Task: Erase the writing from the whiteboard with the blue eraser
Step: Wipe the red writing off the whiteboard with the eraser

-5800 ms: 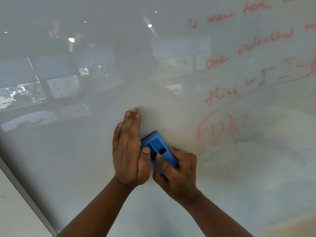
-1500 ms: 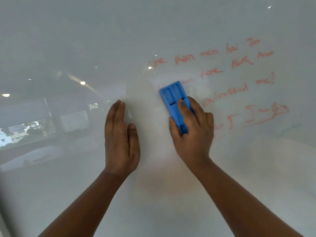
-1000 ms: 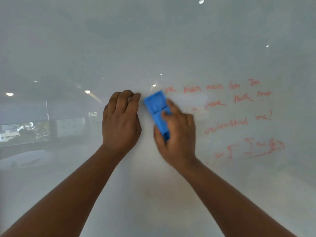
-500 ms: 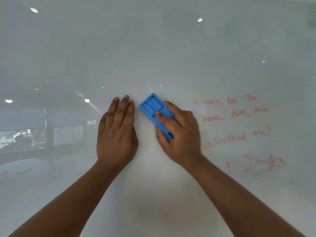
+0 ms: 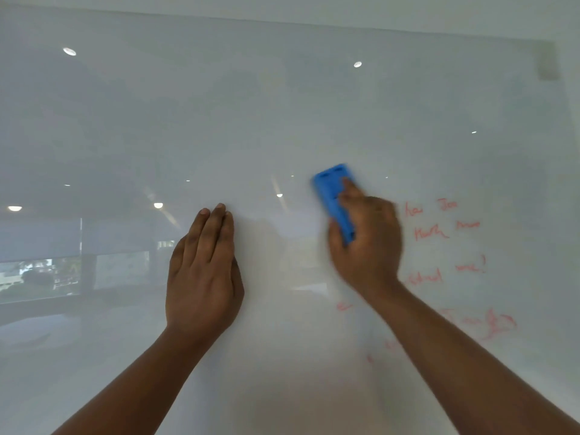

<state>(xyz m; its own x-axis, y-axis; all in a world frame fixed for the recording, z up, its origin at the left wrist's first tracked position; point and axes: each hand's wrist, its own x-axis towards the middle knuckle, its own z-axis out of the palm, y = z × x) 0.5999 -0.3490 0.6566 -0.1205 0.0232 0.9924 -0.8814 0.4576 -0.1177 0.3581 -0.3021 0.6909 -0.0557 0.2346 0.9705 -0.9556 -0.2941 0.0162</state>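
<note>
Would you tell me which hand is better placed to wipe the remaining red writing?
Right. The right hand holds the eraser beside the red writing; the left hand lies flat and empty, farther away.

- The right hand [image 5: 365, 243] and the blue eraser [image 5: 335, 199] are smeared by motion blur; the grip covers the eraser's lower end.
- The red writing [image 5: 445, 233] near the whiteboard's [image 5: 282, 105] right edge is too faint and small to read, and the right hand hides its left ends.
- Both forearms are cut off by the bottom edge.
- The left hand [image 5: 204, 271] hides its own palm.
</note>
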